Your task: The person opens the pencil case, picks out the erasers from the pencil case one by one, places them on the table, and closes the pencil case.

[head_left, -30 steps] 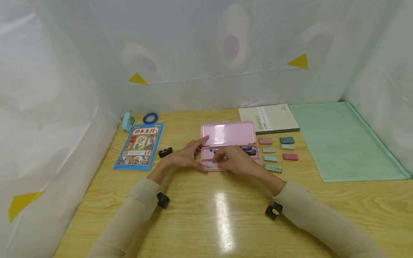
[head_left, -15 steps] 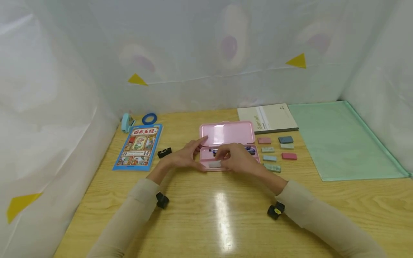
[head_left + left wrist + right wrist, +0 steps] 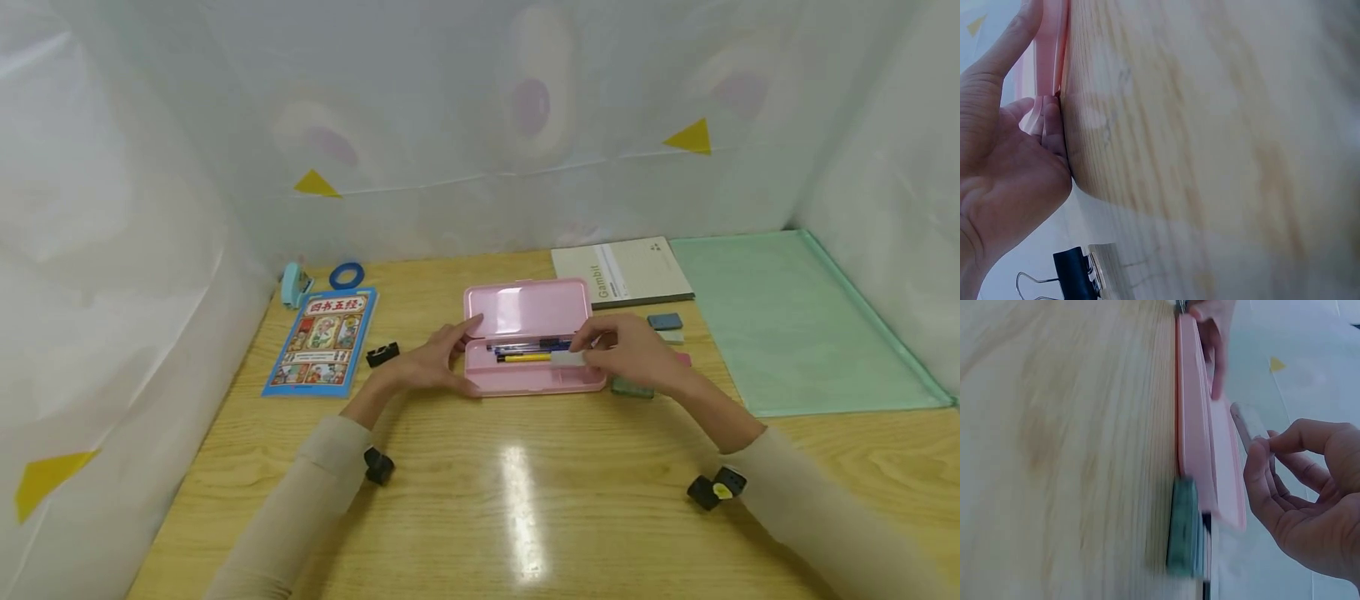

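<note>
A pink pencil case (image 3: 491, 384) lies with its lid (image 3: 536, 307) folded back, several blue pens (image 3: 517, 347) and a yellow pen (image 3: 525, 358) in its rear part. My left hand (image 3: 427, 365) holds the case's left end, thumb at the front and a finger on the lid. Above the case's right part, my right hand (image 3: 633, 354) pinches a whitish eraser (image 3: 567, 358) between thumb and fingers. The right wrist view shows this eraser (image 3: 1249, 422) raised clear of the case. A green eraser (image 3: 632, 388) sits just right of the case.
Blue (image 3: 665, 322), pale (image 3: 672, 337) and red (image 3: 684, 359) erasers lie behind the right hand, which hides others. A notebook (image 3: 633, 279) and green mat (image 3: 817, 325) are farther right. Leftward are a binder clip (image 3: 383, 355), book (image 3: 321, 342), stapler (image 3: 295, 286) and blue tape roll (image 3: 347, 276).
My right hand has lifted the whitish eraser out of the case's front compartment and moved right with it, uncovering the yellow pen. My left hand stays on the case.
</note>
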`<state>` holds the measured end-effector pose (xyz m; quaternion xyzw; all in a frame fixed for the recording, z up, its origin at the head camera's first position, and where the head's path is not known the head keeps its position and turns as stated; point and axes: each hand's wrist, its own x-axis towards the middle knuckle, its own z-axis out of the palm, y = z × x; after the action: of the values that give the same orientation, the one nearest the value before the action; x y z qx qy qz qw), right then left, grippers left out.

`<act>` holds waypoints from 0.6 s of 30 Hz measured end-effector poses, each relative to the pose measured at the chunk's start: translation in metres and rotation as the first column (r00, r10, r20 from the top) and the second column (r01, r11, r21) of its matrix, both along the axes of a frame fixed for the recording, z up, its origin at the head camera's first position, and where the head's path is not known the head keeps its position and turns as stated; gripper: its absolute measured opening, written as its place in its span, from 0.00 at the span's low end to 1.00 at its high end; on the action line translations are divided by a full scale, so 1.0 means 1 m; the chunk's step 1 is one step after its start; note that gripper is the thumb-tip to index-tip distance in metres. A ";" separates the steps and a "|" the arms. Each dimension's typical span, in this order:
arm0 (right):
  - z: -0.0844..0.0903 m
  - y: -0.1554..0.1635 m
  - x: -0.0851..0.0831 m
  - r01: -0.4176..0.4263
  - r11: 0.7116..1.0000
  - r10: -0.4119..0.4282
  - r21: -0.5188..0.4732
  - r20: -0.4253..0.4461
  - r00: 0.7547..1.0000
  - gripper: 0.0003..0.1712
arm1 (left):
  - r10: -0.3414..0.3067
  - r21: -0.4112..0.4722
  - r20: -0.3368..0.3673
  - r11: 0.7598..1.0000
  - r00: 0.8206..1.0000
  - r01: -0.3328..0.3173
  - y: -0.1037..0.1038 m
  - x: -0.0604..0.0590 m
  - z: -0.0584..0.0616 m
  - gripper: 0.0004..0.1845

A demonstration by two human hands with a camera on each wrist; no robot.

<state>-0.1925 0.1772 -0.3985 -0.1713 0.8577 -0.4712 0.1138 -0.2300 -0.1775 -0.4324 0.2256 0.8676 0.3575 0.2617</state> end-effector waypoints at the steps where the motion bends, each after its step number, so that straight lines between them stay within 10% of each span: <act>1: 0.001 0.009 0.001 0.009 1.000 -0.009 -0.012 0.022 1.000 0.10 | 0.002 0.000 0.003 1.000 1.000 -0.002 0.000 0.000 0.000 0.66; 18: 0.000 0.122 0.027 0.056 0.992 -0.063 0.113 0.053 0.997 0.10 | 0.019 0.020 0.017 1.000 1.000 -0.020 0.001 0.000 0.000 0.65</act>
<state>-0.1652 0.2996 -0.3981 -0.1256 0.8838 -0.4306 0.1332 -0.2298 -0.1765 -0.4327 0.2169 0.8639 0.3708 0.2630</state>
